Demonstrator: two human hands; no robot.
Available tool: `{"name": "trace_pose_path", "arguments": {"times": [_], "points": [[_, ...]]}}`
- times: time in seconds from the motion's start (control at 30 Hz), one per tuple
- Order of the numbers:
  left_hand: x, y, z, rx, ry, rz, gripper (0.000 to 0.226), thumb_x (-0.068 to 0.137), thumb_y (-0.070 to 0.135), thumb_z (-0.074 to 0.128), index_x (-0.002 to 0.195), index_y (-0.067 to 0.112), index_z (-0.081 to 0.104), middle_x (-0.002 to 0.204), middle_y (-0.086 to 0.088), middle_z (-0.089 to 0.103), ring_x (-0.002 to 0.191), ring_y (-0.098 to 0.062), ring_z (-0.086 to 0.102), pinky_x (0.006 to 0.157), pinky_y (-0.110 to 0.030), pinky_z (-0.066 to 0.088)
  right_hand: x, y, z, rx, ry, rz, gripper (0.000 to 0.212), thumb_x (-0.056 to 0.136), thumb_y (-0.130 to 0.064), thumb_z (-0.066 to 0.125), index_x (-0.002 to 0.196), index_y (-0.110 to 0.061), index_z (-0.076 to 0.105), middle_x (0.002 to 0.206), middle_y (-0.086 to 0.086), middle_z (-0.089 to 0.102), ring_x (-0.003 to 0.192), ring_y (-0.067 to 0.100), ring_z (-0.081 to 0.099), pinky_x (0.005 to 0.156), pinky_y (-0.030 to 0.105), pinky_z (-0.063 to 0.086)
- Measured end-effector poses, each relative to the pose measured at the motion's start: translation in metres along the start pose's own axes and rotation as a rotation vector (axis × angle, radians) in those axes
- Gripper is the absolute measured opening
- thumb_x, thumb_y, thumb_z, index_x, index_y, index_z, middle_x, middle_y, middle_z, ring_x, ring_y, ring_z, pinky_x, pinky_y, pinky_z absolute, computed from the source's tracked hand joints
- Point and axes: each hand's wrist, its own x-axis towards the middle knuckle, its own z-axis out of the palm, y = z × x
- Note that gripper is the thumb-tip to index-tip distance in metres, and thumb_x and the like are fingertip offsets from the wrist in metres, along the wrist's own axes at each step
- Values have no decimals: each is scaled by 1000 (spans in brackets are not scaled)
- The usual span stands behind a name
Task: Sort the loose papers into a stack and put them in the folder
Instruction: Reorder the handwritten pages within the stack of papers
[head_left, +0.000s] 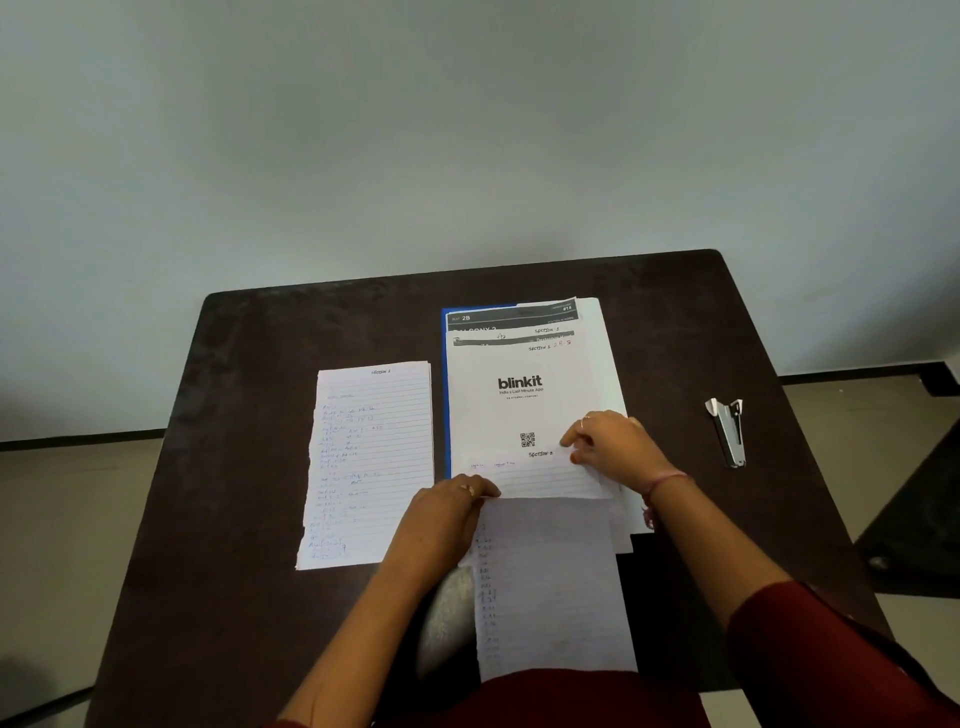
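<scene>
left hand (457, 499) and right hand (613, 452) pinch lined sheet (550, 571) | sheet half over stack (524, 405) on blue folder (445, 395) | risk: folded sheet creases, skews stack

Blue folder (445, 395) laid flat on dark table, only left edge seen under white printed sheets (524, 405) stacked on it. Lined sheet (545, 571) draped over stack's near end, folded across. Second handwritten lined sheet (369, 467) laid flat just left of folder.
</scene>
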Motion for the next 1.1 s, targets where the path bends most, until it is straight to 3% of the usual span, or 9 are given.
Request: {"name": "trace_pose_path", "arguments": {"times": [0.17, 0.37, 0.57, 0.63, 0.7, 0.8, 0.9, 1.0, 1.1], "points": [[-1, -5, 5, 17, 20, 21, 32, 97, 8, 47, 121, 23, 61, 128, 8, 57, 118, -11, 52, 100, -25, 39, -11, 1, 0, -67, 86, -27, 20, 91, -30, 62, 108, -31, 72, 109, -12, 70, 109, 10, 57, 91, 31, 34], [-4, -6, 11, 8, 56, 21, 28, 100, 27, 45, 122, 20, 62, 151, 4, 34, 139, -14, 30, 114, -34, 29, -33, 2, 2, -9, 134, -89, 14, 85, -35, 68, 97, -35, 75, 123, -12, 63, 117, 11, 54, 97, 36, 41], [-7, -13, 12, 47, 62, 110, 28, 99, 25, 49, 122, 19, 64, 152, 4, 33, 141, -17, 27, 113, -25, 14, -58, 1, -17, 700, -376, -80, 11, 80, -17, 75, 91, -18, 75, 95, -5, 75, 94, 8, 68, 91, 25, 52], [-10, -15, 11, 33, 45, 108, 29, 99, 23, 49, 123, 18, 64, 140, 5, 49, 127, -19, 45, 110, -26, 27, -56, 2, -20, 802, -387, -72, 13, 82, -18, 72, 93, -11, 75, 95, -2, 75, 95, 11, 69, 92, 24, 52], [-10, -20, 11, 86, 70, 161, 27, 94, 17, 54, 118, 16, 67, 122, 3, 62, 109, -20, 58, 98, -33, 46, -47, 2, -17, 865, -232, -14, 13, 85, -17, 69, 92, -8, 75, 93, -3, 75, 94, 7, 69, 94, 25, 52], [-12, -19, 9, 86, 75, 155, 24, 94, 21, 53, 113, 22, 68, 114, 10, 64, 107, -11, 57, 94, -26, 46, -24, 7, -3, 640, -9, 83, 16, 85, -20, 70, 100, -15, 73, 102, -6, 71, 93, 7, 65, 93, 28, 51], [-16, -16, 3, -10, 68, 153, 23, 87, 16, 65, 108, 26, 70, 106, 14, 66, 102, -7, 60, 87, -23, 49, -8, 11, 8, 345, -33, 104, 31, 81, -28, 74, 111, -22, 69, 111, -5, 63, 98, 11, 58, 96, 36, 47], [-19, -22, 4, 81, 72, 301, 73, 55, -7, 82, 120, 22, 64, 100, 5, 68, 87, -12, 64, 72, -21, 53, -5, 8, 5, 189, -6, 76, 23, 85, -27, 69, 107, -28, 69, 92, -15, 61, 90, 6, 55, 97, 38, 42], [-16, -23, 6, 72, 82, 269, 95, 43, -16, 78, 125, 28, 55, 91, 8, 66, 78, -10, 63, 66, -20, 53, -8, 6, 3, 158, 57, 60, 16, 88, -24, 63, 101, -28, 71, 90, -14, 70, 93, 7, 60, 97, 36, 39]]}}
